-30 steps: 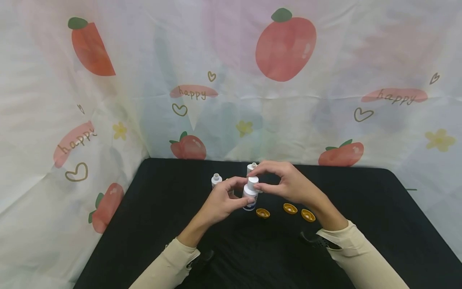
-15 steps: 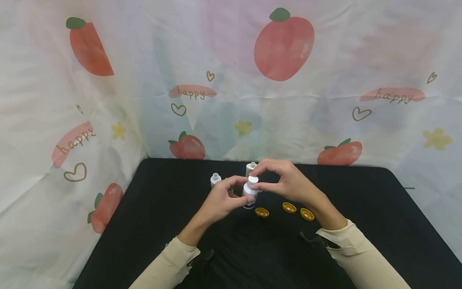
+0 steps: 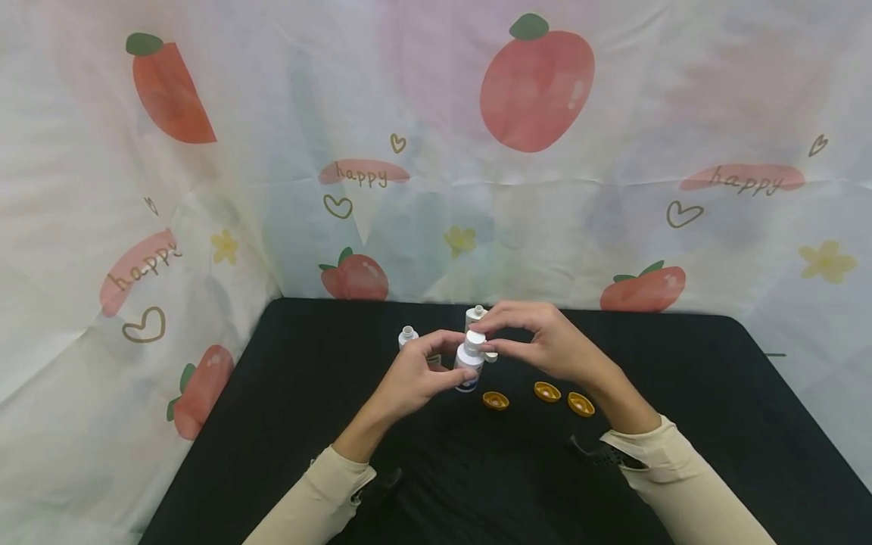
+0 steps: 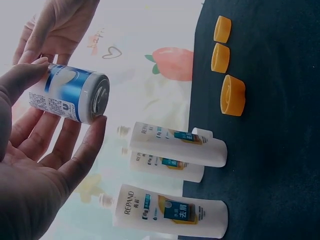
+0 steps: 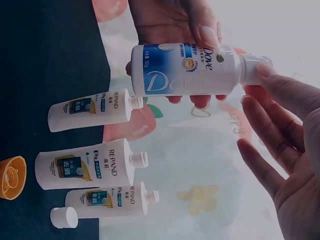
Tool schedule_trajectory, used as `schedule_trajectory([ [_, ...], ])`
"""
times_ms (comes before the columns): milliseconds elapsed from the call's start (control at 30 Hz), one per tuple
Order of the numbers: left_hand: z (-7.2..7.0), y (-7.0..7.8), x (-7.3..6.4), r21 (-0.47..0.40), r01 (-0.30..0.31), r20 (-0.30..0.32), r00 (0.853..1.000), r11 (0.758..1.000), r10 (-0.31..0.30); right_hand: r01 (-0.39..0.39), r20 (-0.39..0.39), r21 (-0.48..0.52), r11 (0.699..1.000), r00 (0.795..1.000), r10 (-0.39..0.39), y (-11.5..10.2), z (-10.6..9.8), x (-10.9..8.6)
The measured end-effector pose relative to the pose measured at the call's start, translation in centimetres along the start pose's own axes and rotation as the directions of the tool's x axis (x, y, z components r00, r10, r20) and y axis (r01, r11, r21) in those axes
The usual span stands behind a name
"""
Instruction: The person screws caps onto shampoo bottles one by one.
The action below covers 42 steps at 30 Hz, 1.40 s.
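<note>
A small white Dove bottle (image 3: pixel 467 369) with a blue lower label is held in my left hand (image 3: pixel 417 378), raised over the table. The left thumb lies along its near side and the fingers wrap behind it. My right hand (image 3: pixel 548 347) pinches the bottle's white cap (image 5: pixel 255 69) between thumb and index finger, and the cap sits on the neck. In the right wrist view the Dove bottle (image 5: pixel 185 70) appears sideways, its other right fingers spread below the cap. Behind the hands stand several white REPAND bottles (image 5: pixel 90 165) with uncovered necks, partly hidden in the head view.
Three orange-yellow caps (image 3: pixel 496 401) lie on the black table (image 3: pixel 327 356), in front and to the right of the bottles. A loose white cap (image 5: pixel 64 218) lies beside the REPAND bottles. A printed fabric curtain (image 3: pixel 436 219) rises at the table's back and left.
The Dove bottle has shifted slightly left and tilted a little in my hands. My right thumb and fingers have moved slightly around the cap.
</note>
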<state>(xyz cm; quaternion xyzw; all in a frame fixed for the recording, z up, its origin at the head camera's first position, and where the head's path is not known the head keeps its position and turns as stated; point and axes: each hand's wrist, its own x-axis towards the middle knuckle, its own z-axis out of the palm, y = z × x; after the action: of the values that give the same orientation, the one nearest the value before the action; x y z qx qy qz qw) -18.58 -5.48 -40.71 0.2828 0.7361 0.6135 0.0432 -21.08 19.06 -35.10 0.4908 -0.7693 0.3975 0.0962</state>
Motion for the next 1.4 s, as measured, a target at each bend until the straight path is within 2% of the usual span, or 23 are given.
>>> schedule_trajectory([
  [200, 0.2, -0.4, -0.1, 0.008, -0.004, -0.003, 1.000, 1.000, 0.004, -0.025, -0.016, -0.012, 1.000, 1.000, 0.025, 0.1, 0.4, 0.1],
  [533, 0.5, -0.5, -0.2, -0.023, -0.009, -0.015, 1.000, 1.000, 0.008, -0.120, -0.039, -0.011, 0.993, 0.992, 0.120, -0.2, 1.1, 0.1],
  [933, 0.8, -0.2, -0.1, -0.025, -0.009, -0.009, 1.000, 1.000, 0.009, -0.131, -0.063, 0.041, 0.991, 0.989, 0.133, 0.0, 1.7, 0.0],
  [1133, 0.9, -0.2, 0.0, -0.032, 0.001, -0.004, 1.000, 0.999, -0.001, -0.113, -0.072, 0.032, 0.993, 0.991, 0.115, 0.0, 2.1, 0.0],
  [1400, 0.8, -0.3, -0.1, -0.038, 0.001, -0.015, 1.000, 0.999, -0.002, -0.091, -0.038, 0.062, 0.994, 0.995, 0.094, 0.3, 1.9, -0.4],
])
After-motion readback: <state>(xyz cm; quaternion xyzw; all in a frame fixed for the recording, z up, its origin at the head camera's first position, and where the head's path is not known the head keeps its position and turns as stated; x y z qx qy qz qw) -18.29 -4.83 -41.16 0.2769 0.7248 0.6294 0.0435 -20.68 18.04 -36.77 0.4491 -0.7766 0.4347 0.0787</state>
